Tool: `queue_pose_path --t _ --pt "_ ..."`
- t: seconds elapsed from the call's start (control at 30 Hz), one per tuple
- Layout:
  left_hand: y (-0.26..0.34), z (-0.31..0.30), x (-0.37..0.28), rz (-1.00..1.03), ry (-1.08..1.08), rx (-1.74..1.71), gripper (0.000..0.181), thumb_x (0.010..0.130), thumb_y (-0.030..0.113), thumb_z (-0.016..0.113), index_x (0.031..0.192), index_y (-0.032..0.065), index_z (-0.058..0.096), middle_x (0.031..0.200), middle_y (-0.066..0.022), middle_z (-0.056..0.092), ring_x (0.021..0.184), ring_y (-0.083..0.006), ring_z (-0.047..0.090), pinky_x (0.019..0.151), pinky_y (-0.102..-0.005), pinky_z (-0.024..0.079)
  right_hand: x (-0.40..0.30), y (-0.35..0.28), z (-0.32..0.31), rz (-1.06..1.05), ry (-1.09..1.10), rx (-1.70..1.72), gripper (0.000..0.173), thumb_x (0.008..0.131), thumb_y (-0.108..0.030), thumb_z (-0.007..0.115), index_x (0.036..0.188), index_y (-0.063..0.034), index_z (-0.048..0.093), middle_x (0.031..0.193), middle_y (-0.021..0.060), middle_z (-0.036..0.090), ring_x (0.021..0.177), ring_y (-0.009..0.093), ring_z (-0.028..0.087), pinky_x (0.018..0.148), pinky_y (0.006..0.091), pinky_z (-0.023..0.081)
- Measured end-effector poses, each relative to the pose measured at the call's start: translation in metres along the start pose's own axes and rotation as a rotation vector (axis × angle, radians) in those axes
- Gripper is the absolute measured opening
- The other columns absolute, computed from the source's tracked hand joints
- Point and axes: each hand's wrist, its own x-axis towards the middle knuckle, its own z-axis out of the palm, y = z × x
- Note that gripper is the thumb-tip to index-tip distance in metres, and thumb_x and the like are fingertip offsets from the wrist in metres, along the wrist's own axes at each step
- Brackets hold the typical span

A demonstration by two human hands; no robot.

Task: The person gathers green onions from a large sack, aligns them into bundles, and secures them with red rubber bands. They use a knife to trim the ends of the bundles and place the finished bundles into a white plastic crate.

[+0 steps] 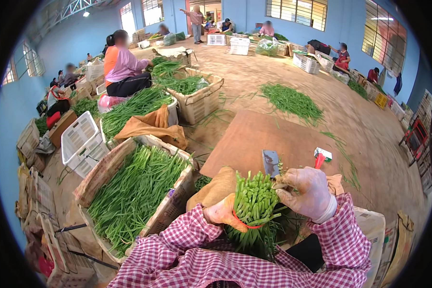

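My left hand (221, 212), in a pale glove, grips a thick bundle of green leafy stalks (255, 198). The cut ends of the stalks face up and the leaves hang down over my lap. Around the bundle runs a red band (253, 226), partly hidden by my fingers. My gloved right hand (306, 190) is at the right edge of the cut ends, fingers bent together; whether anything is pinched in them is unclear. Just beyond, a cleaver blade (270, 163) rests on a brown board (244, 140), its handle hidden.
A crate (172, 212) full of long green leaves stands at my left, before a white crate (80, 138). On the board are a small box (324, 154) and a red object (319, 161). Loose leaves (291, 102) lie on the floor. A person (124, 64) sits ahead left.
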Motion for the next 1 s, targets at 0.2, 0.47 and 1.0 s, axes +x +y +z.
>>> queue_pose_path --t 0.2,0.47,1.0 --pt "0.007 0.001 0.002 0.082 0.029 0.062 0.104 0.062 0.022 0.095 0.146 0.0047 0.036 0.142 -0.0076 0.05 0.13 -0.0205 0.047 0.11 -0.0404 0.036 -0.01 0.004 0.019 0.092 0.131 0.195 0.005 0.077 -0.013 0.073 0.08 -0.01 0.072 0.072 0.0051 0.068 0.059 0.023 0.065 0.056 0.0339 0.05" --pt "0.01 0.004 0.0 0.11 0.073 -0.01 0.091 0.064 0.019 0.093 0.14 0.0022 0.046 0.135 -0.0064 0.058 0.123 -0.0175 0.051 0.109 -0.0376 0.038 -0.027 0.004 0.05 0.38 0.254 0.737 0.011 0.088 -0.009 0.067 0.089 0.0011 0.07 0.083 0.0074 0.07 0.077 0.014 0.066 0.069 0.0278 0.052" --pt "0.014 0.001 0.005 0.089 0.023 0.039 0.11 0.061 0.011 0.093 0.15 0.0036 0.029 0.146 -0.0112 0.046 0.134 -0.0232 0.045 0.112 -0.0421 0.035 -0.033 0.012 0.059 0.552 0.292 0.96 0.014 0.093 -0.01 0.065 0.098 0.0034 0.065 0.089 0.0065 0.068 0.08 0.014 0.063 0.073 0.0275 0.052"
